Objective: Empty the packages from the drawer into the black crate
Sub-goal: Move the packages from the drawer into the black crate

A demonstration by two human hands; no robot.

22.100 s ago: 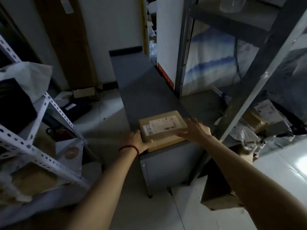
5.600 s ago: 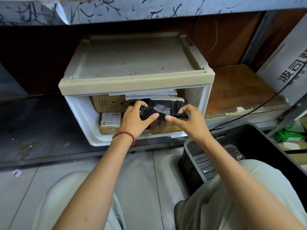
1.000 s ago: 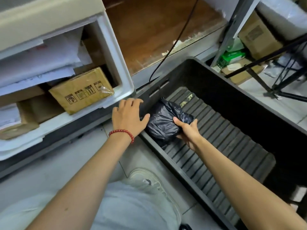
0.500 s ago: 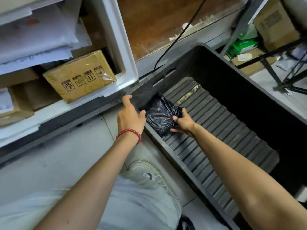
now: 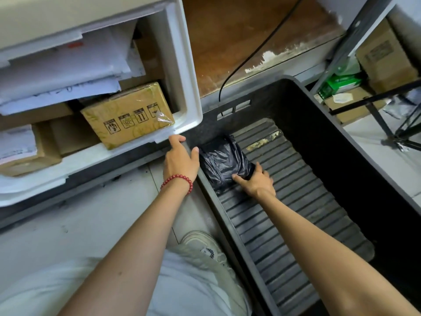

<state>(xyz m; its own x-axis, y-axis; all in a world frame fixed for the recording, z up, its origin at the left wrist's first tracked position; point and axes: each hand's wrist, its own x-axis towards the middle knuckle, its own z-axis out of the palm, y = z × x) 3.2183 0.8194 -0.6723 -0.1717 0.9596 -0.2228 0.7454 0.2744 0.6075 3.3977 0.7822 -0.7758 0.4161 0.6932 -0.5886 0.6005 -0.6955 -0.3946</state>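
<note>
Pale tiled floor (image 5: 91, 220), brown wooden shelf board (image 5: 239, 37) behind. Black plastic-wrapped package (image 5: 224, 161) lies in far-left corner of black ribbed plastic crate (image 5: 330, 144), long axis along left wall. Right hand (image 5: 255, 181) grips its near end; left hand (image 5: 180, 159), fingers straight, rests at rim.

Past the black package (image 5: 222, 160), the black crate's (image 5: 323, 142) ribbed floor lies open; the drawer's (image 5: 182, 65) corner crowds the crate's far-left corner.

Parcel storeroom. Signs: white plastic drawer (image 5: 182, 65) packed with taped cardboard parcels (image 5: 127, 115) and white mailer bags (image 5: 57, 76); big black crate (image 5: 330, 144) standing on grey tiled floor (image 5: 68, 224); grey metal rack upright (image 5: 355, 30) at right; more cardboard boxes (image 5: 385, 55) just beside it.
</note>
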